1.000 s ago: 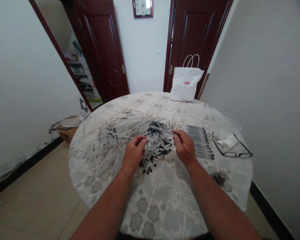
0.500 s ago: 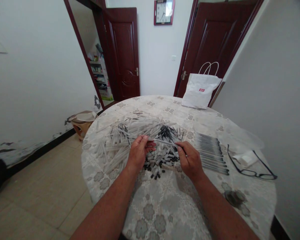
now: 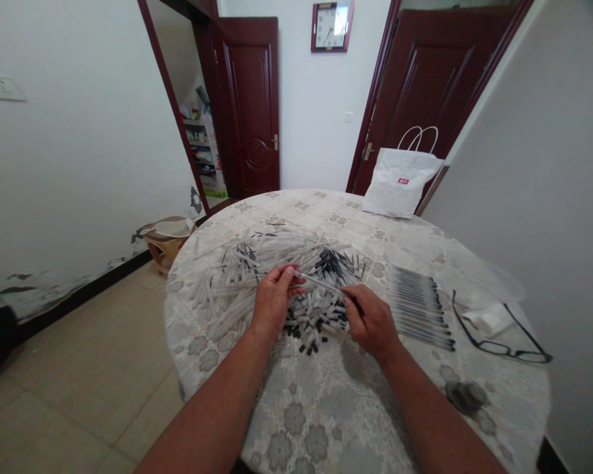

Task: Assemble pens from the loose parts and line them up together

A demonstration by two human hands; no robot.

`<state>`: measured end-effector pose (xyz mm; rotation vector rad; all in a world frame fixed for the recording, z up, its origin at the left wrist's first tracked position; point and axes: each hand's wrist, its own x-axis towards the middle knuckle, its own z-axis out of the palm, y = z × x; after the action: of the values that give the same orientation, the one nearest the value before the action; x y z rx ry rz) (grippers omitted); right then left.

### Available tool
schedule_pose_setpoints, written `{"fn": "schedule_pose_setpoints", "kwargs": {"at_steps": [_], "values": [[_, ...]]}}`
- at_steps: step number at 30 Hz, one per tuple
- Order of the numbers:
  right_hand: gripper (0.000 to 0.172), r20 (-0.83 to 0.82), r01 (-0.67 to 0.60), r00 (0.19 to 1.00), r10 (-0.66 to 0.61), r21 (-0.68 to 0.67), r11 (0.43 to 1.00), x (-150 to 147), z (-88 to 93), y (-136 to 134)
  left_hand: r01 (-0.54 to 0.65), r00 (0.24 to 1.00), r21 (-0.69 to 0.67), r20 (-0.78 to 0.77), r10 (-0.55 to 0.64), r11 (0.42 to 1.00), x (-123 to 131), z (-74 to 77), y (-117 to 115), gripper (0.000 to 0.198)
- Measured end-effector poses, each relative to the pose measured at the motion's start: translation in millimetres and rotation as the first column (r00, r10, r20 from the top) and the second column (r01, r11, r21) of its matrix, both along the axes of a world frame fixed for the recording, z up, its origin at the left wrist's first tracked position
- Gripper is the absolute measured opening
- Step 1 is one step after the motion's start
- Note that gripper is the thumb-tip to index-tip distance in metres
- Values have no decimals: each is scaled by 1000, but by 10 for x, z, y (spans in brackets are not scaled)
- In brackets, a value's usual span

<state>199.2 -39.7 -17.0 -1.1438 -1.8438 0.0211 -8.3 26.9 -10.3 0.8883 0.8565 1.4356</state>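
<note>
L hand [image 3: 275,297], R hand [image 3: 371,318]: both grips clamped on thin pen [image 3: 319,282], approx. one end each. Pen row [image 3: 419,308] prob. done; lots left: loose tubes [image 3: 230,318], caps [image 3: 321,311].

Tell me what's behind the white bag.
A red door stands behind the bag, its handle showing at left. Whatever the bag covers directly behind it can't be seen.

Bare hands [image 3: 271,299], bare forearms [image 3: 212,411], dark clothing [image 3: 240,468]
</note>
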Motion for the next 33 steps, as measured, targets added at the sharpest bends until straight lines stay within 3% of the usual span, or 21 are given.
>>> {"fn": "schedule_pose_setpoints", "kwargs": {"at_steps": [18,25,30,33], "values": [[23,35,21,999,-23,48,999,-27,-31,-2,19,999,-16,31,-18,1000,21,-34,4,37],[25,176,-14,984,-2,93,996,-81,-132,37,21,997,-43,78,-18,999,33,-45,6,38],[25,88,-11,996,7,38,999,-150,-96,-9,29,994,-34,109,-25,999,49,-37,-5,36],[22,-49,-2,999,-2,-85,996,-180,-60,-31,18,994,-27,109,-15,999,62,-35,-9,36]]}}
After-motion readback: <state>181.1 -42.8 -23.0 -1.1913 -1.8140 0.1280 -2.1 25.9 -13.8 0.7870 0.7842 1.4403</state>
